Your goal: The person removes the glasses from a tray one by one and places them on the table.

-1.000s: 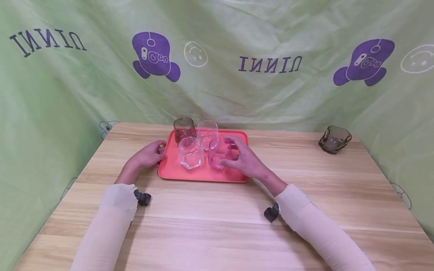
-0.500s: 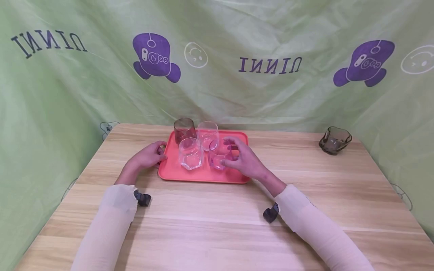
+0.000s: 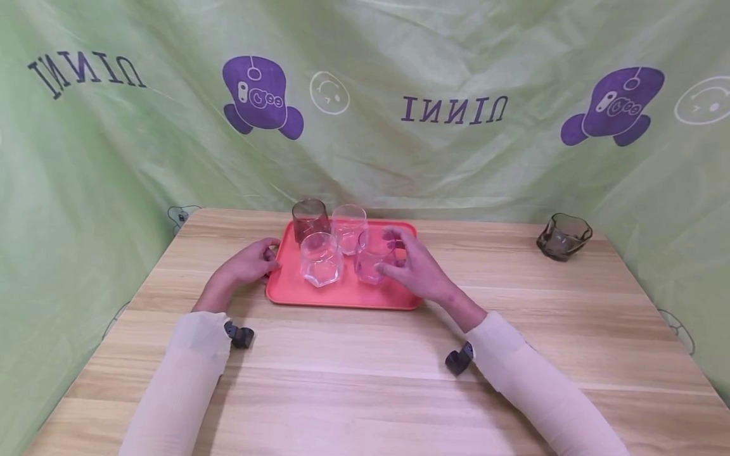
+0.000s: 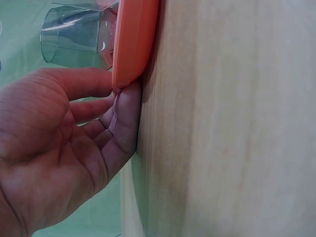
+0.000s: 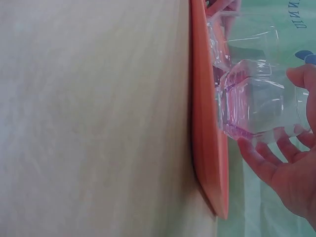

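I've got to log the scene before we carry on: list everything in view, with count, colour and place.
Tray: 1, coral red, on the table's far half
Pink-tinted glass: 1, pink, tray's right half
Clear glasses: 2, colourless, on the tray, one nearer, one farther
Straight-sided dark glass: 1, smoky brown, tray's back left
Wavy dark glass: 1, smoky, table's far right
Table: 1, light wood, under everything
Curtain: green, with purple and white prints, behind and beside the table
Wrist cameras: 2, black, one per wrist
Sleeves: 2, off-white, on the forearms
Left hand: 1, bare, gripping the tray's left edge
Right hand: 1, bare, round the pink-tinted glass
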`<state>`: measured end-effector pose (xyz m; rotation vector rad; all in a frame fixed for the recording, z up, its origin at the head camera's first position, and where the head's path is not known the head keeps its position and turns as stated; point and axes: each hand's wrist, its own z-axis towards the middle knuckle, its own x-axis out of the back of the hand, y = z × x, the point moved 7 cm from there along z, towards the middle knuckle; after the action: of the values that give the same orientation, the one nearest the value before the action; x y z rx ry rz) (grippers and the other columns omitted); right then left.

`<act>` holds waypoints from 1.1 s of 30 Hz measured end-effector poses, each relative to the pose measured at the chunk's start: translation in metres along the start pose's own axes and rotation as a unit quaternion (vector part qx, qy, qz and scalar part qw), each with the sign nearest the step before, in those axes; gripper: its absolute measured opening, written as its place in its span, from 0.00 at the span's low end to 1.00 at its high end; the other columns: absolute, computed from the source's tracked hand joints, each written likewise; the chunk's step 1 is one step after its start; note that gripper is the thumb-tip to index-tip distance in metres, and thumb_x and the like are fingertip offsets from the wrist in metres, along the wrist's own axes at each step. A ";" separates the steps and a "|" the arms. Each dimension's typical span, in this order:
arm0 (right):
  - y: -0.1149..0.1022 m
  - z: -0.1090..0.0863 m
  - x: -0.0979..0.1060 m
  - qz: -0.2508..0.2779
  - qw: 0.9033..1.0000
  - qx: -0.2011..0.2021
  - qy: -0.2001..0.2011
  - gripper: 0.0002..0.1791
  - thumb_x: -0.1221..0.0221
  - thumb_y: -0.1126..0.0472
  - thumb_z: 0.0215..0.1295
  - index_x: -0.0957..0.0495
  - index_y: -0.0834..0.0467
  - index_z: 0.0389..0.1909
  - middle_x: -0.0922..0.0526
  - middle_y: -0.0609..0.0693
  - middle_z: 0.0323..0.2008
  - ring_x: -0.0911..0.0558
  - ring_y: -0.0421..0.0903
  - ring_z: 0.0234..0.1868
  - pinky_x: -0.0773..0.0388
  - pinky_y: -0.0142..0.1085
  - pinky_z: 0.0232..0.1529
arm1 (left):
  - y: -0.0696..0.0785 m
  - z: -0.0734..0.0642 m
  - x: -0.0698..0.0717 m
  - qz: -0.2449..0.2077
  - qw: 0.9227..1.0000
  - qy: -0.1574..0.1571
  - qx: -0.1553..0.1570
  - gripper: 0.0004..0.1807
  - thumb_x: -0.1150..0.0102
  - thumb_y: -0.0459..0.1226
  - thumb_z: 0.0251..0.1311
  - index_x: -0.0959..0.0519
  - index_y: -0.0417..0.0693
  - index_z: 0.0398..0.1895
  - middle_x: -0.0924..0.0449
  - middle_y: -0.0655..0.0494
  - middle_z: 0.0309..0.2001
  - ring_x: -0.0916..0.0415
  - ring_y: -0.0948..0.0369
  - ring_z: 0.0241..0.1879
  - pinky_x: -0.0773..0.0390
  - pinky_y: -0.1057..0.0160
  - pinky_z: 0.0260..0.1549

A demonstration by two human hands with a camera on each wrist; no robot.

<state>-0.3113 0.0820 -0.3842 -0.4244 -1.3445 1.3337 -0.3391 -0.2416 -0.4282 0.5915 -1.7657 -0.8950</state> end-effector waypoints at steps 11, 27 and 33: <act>-0.005 -0.005 0.036 -0.036 0.998 0.003 0.044 0.38 0.29 0.67 0.61 0.37 0.65 0.70 0.28 0.65 0.60 0.26 0.62 0.59 0.18 0.51 0.50 | 0.001 -0.001 0.000 -0.003 1.000 0.001 -0.003 0.32 0.49 0.23 0.68 0.45 0.23 0.73 0.29 0.41 0.38 0.24 0.55 0.29 0.16 0.57 0.29; 0.023 -0.041 0.126 -0.085 0.985 -0.063 0.137 0.39 0.30 0.65 0.64 0.39 0.66 0.71 0.30 0.63 0.65 0.28 0.60 0.62 0.21 0.43 0.55 | 0.001 -0.004 0.002 0.004 1.000 0.005 0.005 0.32 0.49 0.24 0.69 0.45 0.23 0.73 0.29 0.39 0.39 0.24 0.54 0.30 0.16 0.57 0.30; 0.030 -0.057 0.156 -0.107 0.975 -0.091 0.170 0.40 0.31 0.61 0.66 0.41 0.65 0.73 0.30 0.62 0.65 0.28 0.59 0.63 0.25 0.41 0.57 | 0.001 -0.003 0.002 0.009 1.000 0.006 0.011 0.31 0.49 0.25 0.70 0.44 0.25 0.73 0.29 0.39 0.40 0.24 0.53 0.31 0.16 0.58 0.30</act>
<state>-0.3223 0.2481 -0.3573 -0.5862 -1.1905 0.9148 -0.3366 -0.2433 -0.4254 0.5940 -1.7693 -0.8596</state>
